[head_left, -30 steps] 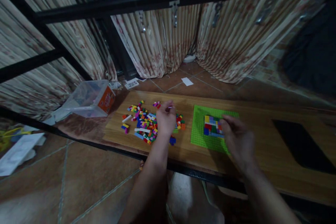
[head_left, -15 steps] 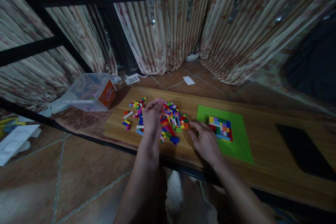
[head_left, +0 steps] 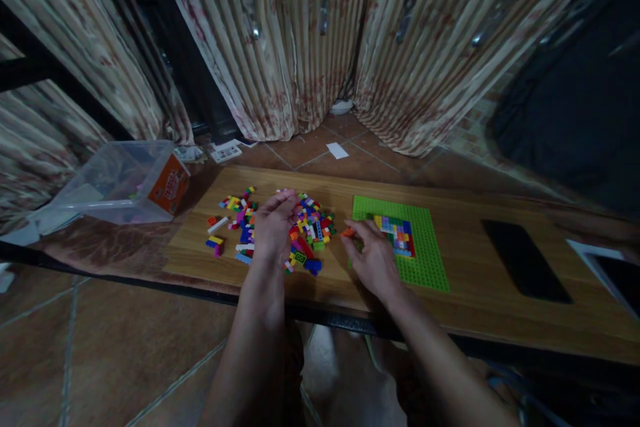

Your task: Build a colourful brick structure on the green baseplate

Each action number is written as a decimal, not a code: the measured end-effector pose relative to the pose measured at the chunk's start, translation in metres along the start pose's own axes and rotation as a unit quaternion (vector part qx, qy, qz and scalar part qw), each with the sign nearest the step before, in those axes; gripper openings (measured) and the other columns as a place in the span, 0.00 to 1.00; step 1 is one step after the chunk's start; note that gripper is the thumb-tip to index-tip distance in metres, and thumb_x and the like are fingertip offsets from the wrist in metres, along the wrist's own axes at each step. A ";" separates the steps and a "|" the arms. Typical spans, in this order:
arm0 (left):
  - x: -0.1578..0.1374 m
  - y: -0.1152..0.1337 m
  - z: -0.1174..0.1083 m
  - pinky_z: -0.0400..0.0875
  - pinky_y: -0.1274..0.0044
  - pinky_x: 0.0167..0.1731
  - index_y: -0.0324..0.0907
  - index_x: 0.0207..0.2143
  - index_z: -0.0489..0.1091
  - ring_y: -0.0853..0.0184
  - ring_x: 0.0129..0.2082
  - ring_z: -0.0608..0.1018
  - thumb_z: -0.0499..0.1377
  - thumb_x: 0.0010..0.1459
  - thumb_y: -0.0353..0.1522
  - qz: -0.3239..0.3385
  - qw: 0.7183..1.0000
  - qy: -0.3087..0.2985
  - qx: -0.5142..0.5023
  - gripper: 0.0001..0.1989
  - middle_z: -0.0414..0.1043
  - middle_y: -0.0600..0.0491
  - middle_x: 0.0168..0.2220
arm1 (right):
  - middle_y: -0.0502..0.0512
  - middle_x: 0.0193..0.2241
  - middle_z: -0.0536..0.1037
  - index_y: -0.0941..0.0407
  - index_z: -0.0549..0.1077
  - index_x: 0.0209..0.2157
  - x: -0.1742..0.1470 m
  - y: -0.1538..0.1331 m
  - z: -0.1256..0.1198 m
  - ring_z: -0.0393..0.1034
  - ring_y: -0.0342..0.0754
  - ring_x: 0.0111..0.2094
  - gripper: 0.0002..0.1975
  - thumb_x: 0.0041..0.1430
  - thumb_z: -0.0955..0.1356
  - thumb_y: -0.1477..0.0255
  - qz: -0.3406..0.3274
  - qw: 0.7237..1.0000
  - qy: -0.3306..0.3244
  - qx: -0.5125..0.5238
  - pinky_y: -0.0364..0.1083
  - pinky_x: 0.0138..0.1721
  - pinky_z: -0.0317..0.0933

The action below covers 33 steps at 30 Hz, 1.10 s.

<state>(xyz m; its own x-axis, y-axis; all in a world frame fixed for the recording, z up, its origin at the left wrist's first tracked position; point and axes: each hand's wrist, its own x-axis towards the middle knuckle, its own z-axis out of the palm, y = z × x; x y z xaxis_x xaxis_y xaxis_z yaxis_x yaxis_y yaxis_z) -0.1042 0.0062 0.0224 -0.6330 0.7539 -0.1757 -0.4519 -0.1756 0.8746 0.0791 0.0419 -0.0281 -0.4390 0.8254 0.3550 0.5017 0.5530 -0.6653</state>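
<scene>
My right hand (head_left: 374, 259) is closed on a small orange brick (head_left: 347, 231), pinched between thumb and fingers beside the left edge of the green baseplate (head_left: 431, 268). On that plate sits a flat block of joined bricks (head_left: 405, 240) in yellow, blue, red, white and other colours, partly behind my fingers. My left hand (head_left: 270, 227) hovers over the loose brick pile (head_left: 313, 223) with its fingertips pinched together. Whatever they hold, if anything, is too small to make out. Part of the pile is hidden behind this hand.
A clear plastic box (head_left: 117, 210) with an orange label stands left of the wooden board (head_left: 320, 293). Right of the baseplate lies a dark flat slab (head_left: 525, 260), with a white-edged device (head_left: 607, 273) beyond it. Curtains (head_left: 300, 67) hang behind, and a dark bar crosses above.
My right hand has lifted the orange brick off the pile's right edge and carried it slightly toward the baseplate. My left hand stays over the pile. The view has turned right.
</scene>
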 end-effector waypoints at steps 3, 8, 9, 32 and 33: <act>-0.001 -0.003 0.003 0.66 0.83 0.26 0.38 0.32 0.76 0.75 0.25 0.74 0.68 0.38 0.31 -0.006 1.000 0.001 0.018 0.14 0.76 0.54 0.28 | 0.58 0.39 0.75 0.56 0.75 0.47 0.001 0.017 -0.024 0.73 0.50 0.39 0.15 0.60 0.64 0.67 0.032 0.997 0.065 0.039 0.51 0.43 0.68; -0.004 -0.010 0.011 0.65 0.84 0.26 0.37 0.30 0.76 0.75 0.24 0.73 0.69 0.38 0.32 -0.004 0.998 -0.013 0.060 0.14 0.76 0.54 0.27 | 0.58 0.39 0.76 0.57 0.77 0.41 0.000 0.055 -0.064 0.73 0.49 0.36 0.16 0.56 0.68 0.62 0.102 0.979 0.158 0.078 0.52 0.40 0.69; -0.005 -0.011 0.013 0.65 0.84 0.25 0.37 0.30 0.76 0.76 0.23 0.73 0.69 0.38 0.33 -0.001 0.997 -0.016 0.070 0.14 0.76 0.54 0.27 | 0.59 0.38 0.76 0.57 0.77 0.40 -0.001 0.060 -0.070 0.73 0.50 0.35 0.16 0.55 0.68 0.61 0.113 0.976 0.169 0.077 0.52 0.40 0.69; -0.004 -0.006 0.007 0.63 0.83 0.25 0.37 0.32 0.76 0.76 0.22 0.71 0.66 0.41 0.31 0.048 0.996 0.020 0.073 0.12 0.75 0.56 0.26 | 0.58 0.44 0.73 0.55 0.74 0.46 -0.009 -0.015 0.016 0.69 0.52 0.45 0.13 0.61 0.66 0.71 -0.054 0.994 -0.082 -0.047 0.50 0.48 0.64; -0.004 -0.006 0.006 0.63 0.83 0.26 0.37 0.33 0.76 0.76 0.22 0.71 0.66 0.42 0.31 0.048 0.996 0.018 0.072 0.12 0.75 0.56 0.26 | 0.58 0.44 0.73 0.55 0.75 0.46 -0.007 -0.017 0.019 0.68 0.52 0.45 0.13 0.60 0.66 0.72 -0.061 0.993 -0.081 -0.058 0.51 0.49 0.64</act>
<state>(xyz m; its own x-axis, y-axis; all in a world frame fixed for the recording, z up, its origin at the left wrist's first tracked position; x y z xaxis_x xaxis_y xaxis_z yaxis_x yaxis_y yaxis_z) -0.0954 0.0084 0.0206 -0.6920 0.7148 -0.1009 -0.2944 -0.1518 0.9435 0.0596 0.0241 -0.0319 -0.6104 0.7281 0.3118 0.5167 0.6644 -0.5399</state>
